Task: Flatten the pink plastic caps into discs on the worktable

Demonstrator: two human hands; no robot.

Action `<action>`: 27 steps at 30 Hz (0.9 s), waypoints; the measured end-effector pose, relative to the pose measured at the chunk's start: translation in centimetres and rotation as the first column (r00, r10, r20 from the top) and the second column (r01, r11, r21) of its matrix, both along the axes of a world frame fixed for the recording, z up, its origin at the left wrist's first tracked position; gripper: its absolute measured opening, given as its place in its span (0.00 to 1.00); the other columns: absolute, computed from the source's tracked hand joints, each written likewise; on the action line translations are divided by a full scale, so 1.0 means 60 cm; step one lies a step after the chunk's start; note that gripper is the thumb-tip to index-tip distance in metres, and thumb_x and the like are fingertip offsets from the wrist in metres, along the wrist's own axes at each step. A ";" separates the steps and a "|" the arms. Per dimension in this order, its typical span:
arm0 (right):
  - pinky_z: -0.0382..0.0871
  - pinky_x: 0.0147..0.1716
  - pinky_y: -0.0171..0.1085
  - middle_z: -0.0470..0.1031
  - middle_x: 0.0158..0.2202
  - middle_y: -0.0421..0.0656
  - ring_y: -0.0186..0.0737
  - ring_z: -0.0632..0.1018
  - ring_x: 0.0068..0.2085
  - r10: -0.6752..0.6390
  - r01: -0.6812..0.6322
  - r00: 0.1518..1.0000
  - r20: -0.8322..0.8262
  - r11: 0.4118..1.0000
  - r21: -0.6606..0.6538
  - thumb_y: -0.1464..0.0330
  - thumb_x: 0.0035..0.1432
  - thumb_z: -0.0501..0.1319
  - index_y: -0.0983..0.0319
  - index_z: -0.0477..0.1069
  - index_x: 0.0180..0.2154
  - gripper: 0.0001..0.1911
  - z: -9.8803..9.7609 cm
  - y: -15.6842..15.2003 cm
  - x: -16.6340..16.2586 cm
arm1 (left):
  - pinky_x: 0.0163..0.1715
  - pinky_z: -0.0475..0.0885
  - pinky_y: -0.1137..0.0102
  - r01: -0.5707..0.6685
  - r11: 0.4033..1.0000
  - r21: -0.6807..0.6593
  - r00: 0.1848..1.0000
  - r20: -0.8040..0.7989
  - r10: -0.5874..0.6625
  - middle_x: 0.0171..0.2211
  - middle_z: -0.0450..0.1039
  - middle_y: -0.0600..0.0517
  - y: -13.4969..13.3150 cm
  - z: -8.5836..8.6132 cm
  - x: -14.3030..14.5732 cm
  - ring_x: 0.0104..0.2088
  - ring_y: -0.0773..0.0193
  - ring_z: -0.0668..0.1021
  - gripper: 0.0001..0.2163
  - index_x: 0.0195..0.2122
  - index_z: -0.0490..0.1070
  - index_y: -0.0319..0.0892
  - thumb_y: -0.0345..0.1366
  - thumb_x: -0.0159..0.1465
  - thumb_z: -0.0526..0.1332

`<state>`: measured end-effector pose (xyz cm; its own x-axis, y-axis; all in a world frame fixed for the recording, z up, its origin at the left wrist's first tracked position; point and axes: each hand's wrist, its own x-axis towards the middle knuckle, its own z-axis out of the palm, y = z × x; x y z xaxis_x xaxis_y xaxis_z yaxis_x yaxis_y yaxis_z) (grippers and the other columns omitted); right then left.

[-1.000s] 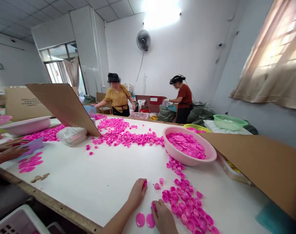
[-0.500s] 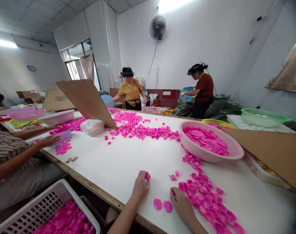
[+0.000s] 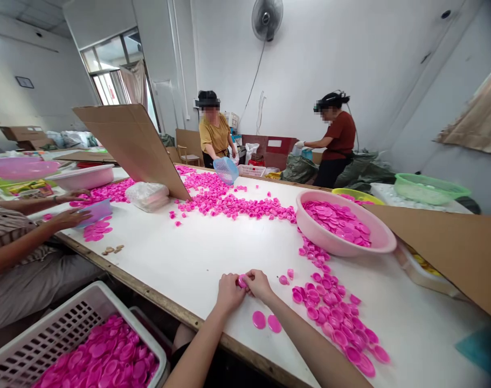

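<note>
Left hand (image 3: 230, 293), right hand (image 3: 258, 285) and both forearms (image 3: 202, 345) are showing bare; dark clothing (image 3: 179, 355) is appearing beside the left forearm.

Discs (image 3: 258, 320): were smooth, glossy plastic. Basin (image 3: 330, 241): was smooth plastic. Sheets (image 3: 128, 143): were matt cardboard. Table edge (image 3: 148, 292): looked rough, wooden. Curtain (image 3: 474, 123): was cloth.

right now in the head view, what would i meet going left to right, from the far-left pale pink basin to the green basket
pale pink basin → clear plastic bundle → left hand → small pink piece → right hand → larger pale pink basin heaped with pink discs → green plastic basket
</note>
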<state>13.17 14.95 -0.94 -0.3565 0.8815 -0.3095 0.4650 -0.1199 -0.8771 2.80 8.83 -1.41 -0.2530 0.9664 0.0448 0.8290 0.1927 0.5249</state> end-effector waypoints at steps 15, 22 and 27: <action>0.66 0.18 0.29 0.70 0.16 0.38 0.33 0.73 0.19 0.036 -0.032 0.998 0.052 0.997 -0.073 0.70 0.47 0.57 0.63 0.61 0.24 0.05 0.008 0.018 0.010 | 0.36 0.60 0.71 0.058 0.996 0.073 0.995 0.081 -0.064 0.30 0.73 0.52 -0.001 0.000 -0.006 0.35 0.63 0.71 0.10 0.32 0.72 0.43 0.34 0.50 0.55; 0.66 0.16 0.31 0.68 0.13 0.38 0.35 0.73 0.18 0.056 -0.050 0.997 0.055 0.993 -0.107 0.71 0.47 0.57 0.62 0.60 0.23 0.06 0.014 0.022 0.004 | 0.32 0.63 0.73 0.116 0.988 0.100 0.956 0.257 -0.138 0.26 0.74 0.55 0.001 0.001 -0.013 0.28 0.67 0.72 0.11 0.31 0.73 0.43 0.34 0.52 0.52; 0.66 0.16 0.31 0.68 0.12 0.38 0.35 0.72 0.17 0.075 -0.067 0.996 0.046 0.987 -0.145 0.71 0.47 0.57 0.62 0.60 0.21 0.07 0.010 0.023 -0.001 | 0.31 0.63 0.73 -0.006 0.999 0.045 0.944 0.329 -0.009 0.28 0.73 0.53 0.014 -0.002 -0.017 0.29 0.66 0.72 0.14 0.38 0.70 0.42 0.38 0.55 0.50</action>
<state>13.12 16.34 -0.34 -0.3970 0.7998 -0.4503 0.5209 -0.2076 -0.8280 1.76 9.67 -1.54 -0.2593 0.9658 0.0026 0.6094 0.1615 0.7763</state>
